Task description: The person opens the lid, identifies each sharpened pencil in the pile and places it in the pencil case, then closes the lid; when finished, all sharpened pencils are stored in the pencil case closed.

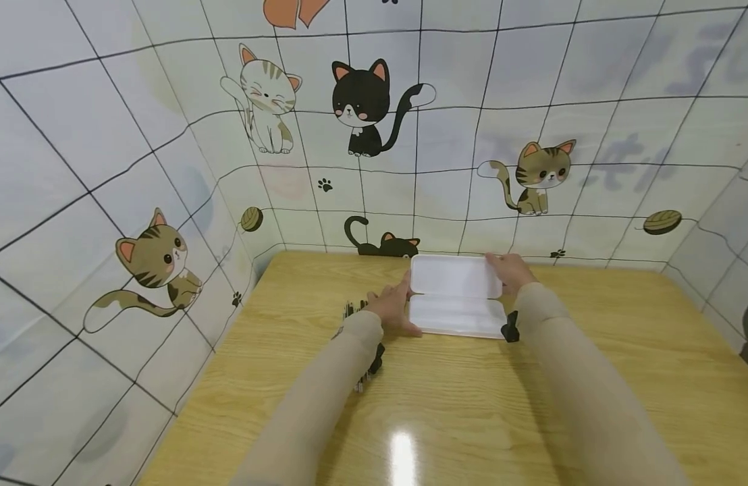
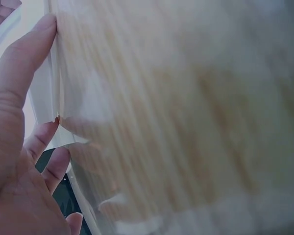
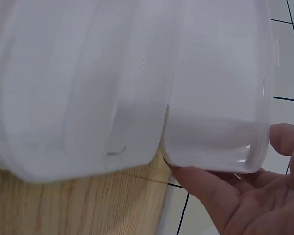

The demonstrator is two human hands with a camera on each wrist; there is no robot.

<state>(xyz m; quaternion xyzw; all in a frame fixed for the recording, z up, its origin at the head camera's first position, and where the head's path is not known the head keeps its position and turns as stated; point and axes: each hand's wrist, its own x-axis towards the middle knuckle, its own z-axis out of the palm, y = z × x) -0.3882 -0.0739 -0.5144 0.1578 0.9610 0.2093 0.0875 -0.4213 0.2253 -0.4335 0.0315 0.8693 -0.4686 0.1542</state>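
A white hinged case [image 1: 458, 317] lies unfolded near the back of the wooden table, its lid [image 1: 454, 275] raised behind the base. My left hand [image 1: 391, 309] rests along the case's left side, thumb at the front corner and fingers spread toward the hinge. In the left wrist view, the fingers [image 2: 50, 166] look relaxed and the surface beside them is blurred. My right hand [image 1: 511, 271] grips the right end of the lid. The right wrist view shows its thumb and fingers at two corners of the lid [image 3: 218, 83]. The case's inside appears bare.
Several thin dark-and-silver sticks [image 1: 358, 386] lie on the table, partly hidden under my left forearm. A black wrist camera [image 1: 510, 327] sits beside the case's right end. Behind the table [image 1: 453, 398] hangs a white gridded cloth [image 1: 447, 135] with printed cats.
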